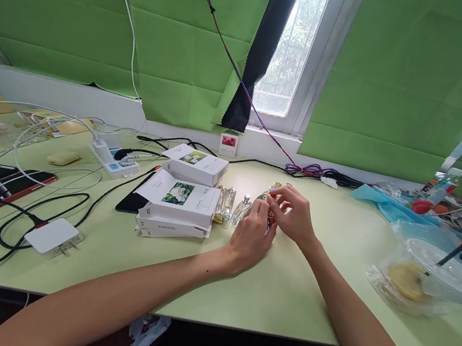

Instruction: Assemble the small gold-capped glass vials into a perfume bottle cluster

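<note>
On the counter (272, 298), the small glass bottles (242, 210) were clustered to the right of the front stack of white boxes (184, 203), with a few slim vials (229, 199) standing close beside the stack's right end. Farther right of the stack, the left hand (252, 238) was curled, its fingers bent forward over part of the cluster and hiding some of it. The right hand (291, 209), a little farther from the stack, was bent inward so that its fingertips met those of the left. Whether either hand was pinching a bottle could not be told, since the fingers covered whatever lay between them.

The bottles looked light and stiff, probably slick along their clear walls and easy to chip or knock over, packed as closely as they were. A gentle hold around the body, below the cap, seemed safest; squeezing would gain little on such smooth glass. The nearest vials would have called for fingertips from above, as the stack crowded their left side. Another white box (201, 165) sat behind the stack, and a dark phone (130, 197) lay at its left.
</note>
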A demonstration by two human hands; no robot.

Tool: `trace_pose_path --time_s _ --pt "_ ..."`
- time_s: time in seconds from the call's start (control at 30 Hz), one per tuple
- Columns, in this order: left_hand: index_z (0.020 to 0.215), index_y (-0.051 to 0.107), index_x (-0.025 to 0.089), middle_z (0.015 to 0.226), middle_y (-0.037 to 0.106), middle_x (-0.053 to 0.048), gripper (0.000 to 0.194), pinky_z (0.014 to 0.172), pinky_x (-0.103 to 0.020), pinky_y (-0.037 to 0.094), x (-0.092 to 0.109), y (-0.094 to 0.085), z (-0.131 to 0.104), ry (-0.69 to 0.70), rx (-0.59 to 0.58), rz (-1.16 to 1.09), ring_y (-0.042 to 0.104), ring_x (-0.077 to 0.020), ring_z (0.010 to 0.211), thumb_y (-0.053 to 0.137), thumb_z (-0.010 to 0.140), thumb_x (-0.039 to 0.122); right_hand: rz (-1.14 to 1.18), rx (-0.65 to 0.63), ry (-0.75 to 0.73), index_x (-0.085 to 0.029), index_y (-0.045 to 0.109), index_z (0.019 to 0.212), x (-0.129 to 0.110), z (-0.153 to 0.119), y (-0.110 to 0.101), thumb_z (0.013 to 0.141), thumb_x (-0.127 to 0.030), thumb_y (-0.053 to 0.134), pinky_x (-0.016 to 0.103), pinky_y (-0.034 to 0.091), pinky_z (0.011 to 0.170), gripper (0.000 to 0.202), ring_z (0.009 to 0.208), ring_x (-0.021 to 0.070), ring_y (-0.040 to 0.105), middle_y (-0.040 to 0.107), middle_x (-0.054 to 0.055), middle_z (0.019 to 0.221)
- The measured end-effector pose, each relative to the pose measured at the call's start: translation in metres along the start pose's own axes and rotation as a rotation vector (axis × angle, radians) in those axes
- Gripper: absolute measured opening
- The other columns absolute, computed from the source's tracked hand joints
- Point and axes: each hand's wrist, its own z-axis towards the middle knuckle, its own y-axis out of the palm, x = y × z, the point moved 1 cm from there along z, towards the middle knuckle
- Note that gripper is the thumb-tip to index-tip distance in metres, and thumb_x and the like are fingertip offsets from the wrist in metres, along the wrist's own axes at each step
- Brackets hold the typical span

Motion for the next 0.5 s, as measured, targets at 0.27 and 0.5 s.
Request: trace_pose_path --time_s 0.27,0.5 --pt "0.108 0.041 0.02 0.112 0.052 -0.01 0.02 0.071 -0.036 0.054 0.0009 -0.0005 -0.0005 0.003 -0.009 -0.017 0.06 -0.0198 0.084 0.05 0.091 0.014 -0.003 0.003 0.002 -0.021 0.066 0.085 -0.0029 -0.0002 -0.0002 0.093 -0.033 0.061 0.024 0.047 0.049 0.015 0.061 0.0117 0.058 0.064 0.003 0.083" --pt "0.106 0.042 0.021 0.111 0.052 -0.009 0.017 0.07 -0.035 0.054 0.0002 0.0009 -0.001 -0.005 0.001 -0.018 0.061 -0.0193 0.084 0.05 0.091 0.015 -0.003 0.002 0.026 -0.022 0.067 0.085 -0.0025 -0.0001 -0.0006 0.092 -0.035 0.062 0.025 0.047 0.05 0.016 0.062 0.0123 0.059 0.065 0.003 0.083"
